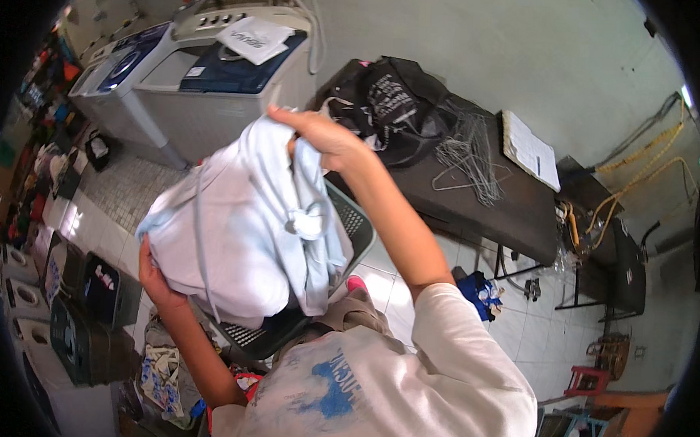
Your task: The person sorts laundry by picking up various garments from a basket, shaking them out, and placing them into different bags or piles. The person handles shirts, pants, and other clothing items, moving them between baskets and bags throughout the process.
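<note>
In front of me a bulky bundle of white and pale blue cloth point(234, 214), which looks like a garment, is held up between my hands. A long thin pale strip or cord hangs down its front. My right hand point(318, 134) grips its top edge, thumb outward and the other fingers partly hidden by cloth. At the lower left side, my left hand point(160, 283) holds the edge, most of its fingers behind the fabric. Below the cloth is a dark laundry basket point(357, 223) with a perforated side; the cloth hides most of it.
Two twin-tub washing machines point(208, 98) stand ahead at the left. A dark bench point(413, 186) on the right bears a black bag point(404, 105), wire hangers point(475, 157) and an open notebook point(531, 152). Dark baskets point(83, 340) and clothes point(163, 381) lie at lower left.
</note>
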Available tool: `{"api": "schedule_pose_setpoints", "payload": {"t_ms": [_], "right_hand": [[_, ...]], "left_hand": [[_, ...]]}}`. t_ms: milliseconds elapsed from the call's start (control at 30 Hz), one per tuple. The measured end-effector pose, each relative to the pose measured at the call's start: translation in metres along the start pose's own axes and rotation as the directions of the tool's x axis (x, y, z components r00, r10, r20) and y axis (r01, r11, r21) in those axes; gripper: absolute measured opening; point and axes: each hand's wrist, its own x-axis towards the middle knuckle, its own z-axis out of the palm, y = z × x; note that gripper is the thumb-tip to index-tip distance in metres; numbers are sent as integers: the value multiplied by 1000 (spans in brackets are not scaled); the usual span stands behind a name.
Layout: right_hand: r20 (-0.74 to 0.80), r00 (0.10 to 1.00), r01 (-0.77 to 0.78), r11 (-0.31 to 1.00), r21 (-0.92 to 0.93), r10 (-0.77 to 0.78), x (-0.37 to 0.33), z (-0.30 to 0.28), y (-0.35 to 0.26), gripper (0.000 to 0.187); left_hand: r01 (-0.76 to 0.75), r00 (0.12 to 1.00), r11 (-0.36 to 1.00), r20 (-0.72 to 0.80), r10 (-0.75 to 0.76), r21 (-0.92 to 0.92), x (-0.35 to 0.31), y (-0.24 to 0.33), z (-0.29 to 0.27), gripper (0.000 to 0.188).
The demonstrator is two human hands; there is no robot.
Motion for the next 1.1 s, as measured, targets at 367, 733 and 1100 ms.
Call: {"api": "schedule_pose_setpoints", "payload": {"t_ms": [367,733,1100], "right_hand": [[-674,733,-250,957,-144,90,-51,-283,238,28],[-689,319,-594,429,-680,-650,-117,-520,193,17],[-687,565,-735,99,-671,-457,-123,-581,167,28]], "left_hand": [[609,792,777,-174,-585,160,-23,-187,-92,48],[830,555,540,-291,-779,137,-48,-302,-78,53],[567,754,782,-545,-366,259,-47,-295,-41,39]]}}
